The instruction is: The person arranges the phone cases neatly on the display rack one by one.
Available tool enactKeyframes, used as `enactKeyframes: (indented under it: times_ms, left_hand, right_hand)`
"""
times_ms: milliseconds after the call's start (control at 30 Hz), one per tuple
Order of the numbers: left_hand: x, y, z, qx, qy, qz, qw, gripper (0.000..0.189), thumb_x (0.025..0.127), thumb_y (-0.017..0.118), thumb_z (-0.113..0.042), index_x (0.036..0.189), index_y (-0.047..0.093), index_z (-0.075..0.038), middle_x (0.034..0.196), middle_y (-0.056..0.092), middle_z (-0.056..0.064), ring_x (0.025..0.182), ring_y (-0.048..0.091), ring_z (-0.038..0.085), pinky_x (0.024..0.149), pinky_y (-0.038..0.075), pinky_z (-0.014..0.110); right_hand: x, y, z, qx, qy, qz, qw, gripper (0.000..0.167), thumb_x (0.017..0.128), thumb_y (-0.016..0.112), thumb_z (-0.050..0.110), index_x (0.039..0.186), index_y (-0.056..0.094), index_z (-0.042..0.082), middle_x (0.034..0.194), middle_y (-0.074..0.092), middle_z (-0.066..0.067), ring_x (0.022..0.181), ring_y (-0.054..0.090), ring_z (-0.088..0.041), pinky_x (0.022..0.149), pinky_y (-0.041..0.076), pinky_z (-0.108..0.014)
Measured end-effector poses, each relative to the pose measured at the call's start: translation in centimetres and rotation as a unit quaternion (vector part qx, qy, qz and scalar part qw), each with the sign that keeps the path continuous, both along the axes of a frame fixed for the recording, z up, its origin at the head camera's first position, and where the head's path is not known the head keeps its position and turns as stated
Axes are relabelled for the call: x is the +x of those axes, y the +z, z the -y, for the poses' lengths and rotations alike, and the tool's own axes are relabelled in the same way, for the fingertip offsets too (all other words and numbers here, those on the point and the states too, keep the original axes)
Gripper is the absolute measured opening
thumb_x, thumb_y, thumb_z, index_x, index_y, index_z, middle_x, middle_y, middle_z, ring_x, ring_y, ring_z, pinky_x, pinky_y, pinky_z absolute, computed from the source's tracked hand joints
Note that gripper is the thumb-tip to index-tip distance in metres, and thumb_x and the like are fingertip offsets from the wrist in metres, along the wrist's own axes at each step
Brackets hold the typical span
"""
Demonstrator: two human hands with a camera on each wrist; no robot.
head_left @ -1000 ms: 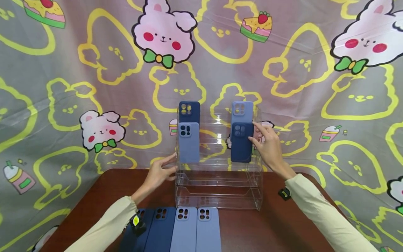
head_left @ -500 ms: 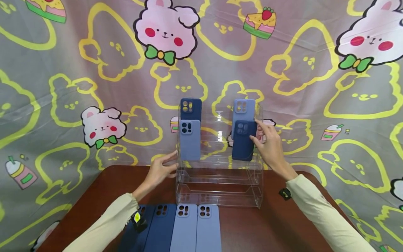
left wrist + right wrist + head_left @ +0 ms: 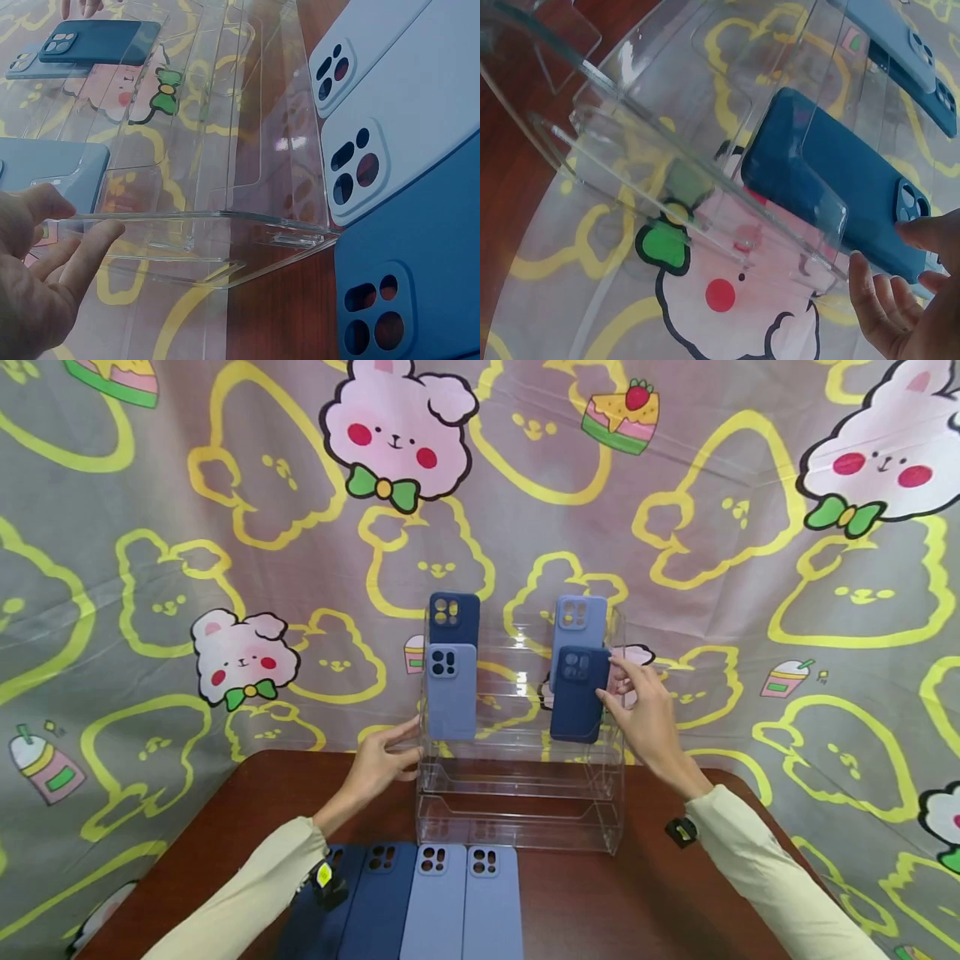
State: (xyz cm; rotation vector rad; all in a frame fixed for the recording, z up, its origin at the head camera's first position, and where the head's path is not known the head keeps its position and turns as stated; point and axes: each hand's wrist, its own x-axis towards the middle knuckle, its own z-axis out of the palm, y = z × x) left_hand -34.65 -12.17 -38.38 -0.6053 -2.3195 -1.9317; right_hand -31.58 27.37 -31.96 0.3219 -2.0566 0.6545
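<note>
head view: four phone cases (image 3: 435,910) lie on the table (image 3: 570,910) before the clear rack (image 3: 517,835); in it the dark case (image 3: 579,708) leans before a pale case (image 3: 582,637). right hand (image 3: 648,714) pinches the dark case's edge; left hand (image 3: 381,766), fingers loose, touches the rack's side.

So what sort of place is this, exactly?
Perhaps a makeshift display or filming corner: cartoon-print cloth behind a reddish-brown table, with a clear tiered rack holding phone cases.
</note>
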Motion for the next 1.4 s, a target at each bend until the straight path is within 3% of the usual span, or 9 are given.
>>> enactKeyframes:
  times_ms: [267,500,600,700,900,1000,1300,1400]
  left_hand:
    - [0.0,-0.3,0.0,0.001,0.006,0.009,0.9999,0.06,0.097,0.067,0.007,0.153,0.049,-0.001,0.144,0.059,0.03,0.114,0.069,0.047,0.074,0.069,0.035]
    - [0.1,-0.4,0.1,0.003,0.009,0.009,0.9999,0.06,0.097,0.068,0.007,0.153,0.05,-0.001,0.144,0.059,0.03,0.11,0.072,0.043,0.075,0.069,0.037]
    - [0.2,-0.4,0.1,0.003,0.008,0.007,0.9999,0.059,0.097,0.068,0.006,0.153,0.05,-0.001,0.144,0.059,0.029,0.11,0.072,0.041,0.076,0.069,0.038]
    - [0.1,-0.4,0.1,0.005,0.007,0.01,0.9999,0.06,0.097,0.068,0.006,0.153,0.05,-0.002,0.145,0.058,0.029,0.11,0.072,0.041,0.078,0.069,0.038]
    - [-0.1,-0.5,0.4,0.016,-0.01,0.014,0.9997,0.06,0.098,0.067,0.007,0.154,0.048,-0.001,0.148,0.054,0.031,0.113,0.07,0.045,0.081,0.068,0.038]
    - [0.0,-0.7,0.6,0.015,-0.018,0.007,0.9997,0.061,0.097,0.069,0.006,0.154,0.047,0.0,0.148,0.054,0.032,0.112,0.071,0.046,0.084,0.068,0.042]
    - [-0.1,-0.8,0.3,0.019,-0.02,0.011,0.9996,0.066,0.095,0.072,0.004,0.156,0.048,-0.004,0.149,0.054,0.031,0.114,0.07,0.043,0.083,0.068,0.048]
    - [-0.2,-0.8,0.2,0.024,-0.021,0.012,0.9994,0.066,0.095,0.071,0.005,0.157,0.047,-0.003,0.15,0.053,0.031,0.116,0.07,0.043,0.082,0.067,0.051]
  right_hand:
    - [0.9,-1.4,1.1,-0.003,0.038,0.032,0.9988,0.047,0.086,0.083,-0.002,0.131,0.068,-0.004,0.103,0.067,-0.021,0.085,0.066,-0.029,0.063,0.062,-0.034]
    - [2.1,-2.8,2.5,-0.025,0.07,0.107,0.9915,0.048,0.088,0.083,0.002,0.133,0.066,-0.002,0.105,0.069,-0.021,0.085,0.071,-0.032,0.07,0.064,-0.053]
    - [2.5,-3.1,3.1,-0.038,0.08,0.141,0.9861,0.048,0.089,0.083,0.004,0.134,0.066,0.0,0.107,0.069,-0.02,0.085,0.072,-0.031,0.068,0.064,-0.043]
    - [3.1,-3.5,3.8,-0.075,0.113,0.183,0.9737,0.045,0.092,0.081,0.007,0.134,0.065,0.0,0.11,0.068,-0.02,0.087,0.072,-0.031,0.064,0.064,-0.031]
    - [4.2,-4.8,5.4,-0.156,0.195,0.248,0.9359,0.037,0.1,0.073,0.011,0.134,0.064,0.002,0.112,0.067,-0.02,0.079,0.072,-0.02,0.061,0.067,-0.035]
    - [4.6,-5.5,6.1,-0.161,0.212,0.272,0.9246,0.035,0.1,0.072,0.012,0.133,0.065,0.004,0.111,0.068,-0.019,0.072,0.07,-0.017,0.061,0.067,-0.036]
    - [5.8,-7.5,7.9,-0.149,0.251,0.329,0.8983,0.032,0.098,0.076,0.013,0.127,0.067,0.003,0.108,0.068,-0.016,0.088,0.071,-0.021,0.058,0.067,-0.038]
    - [6.3,-8.2,8.3,-0.146,0.269,0.356,0.8828,0.031,0.098,0.076,0.016,0.125,0.068,0.005,0.108,0.067,-0.015,0.088,0.071,-0.021,0.059,0.067,-0.042]
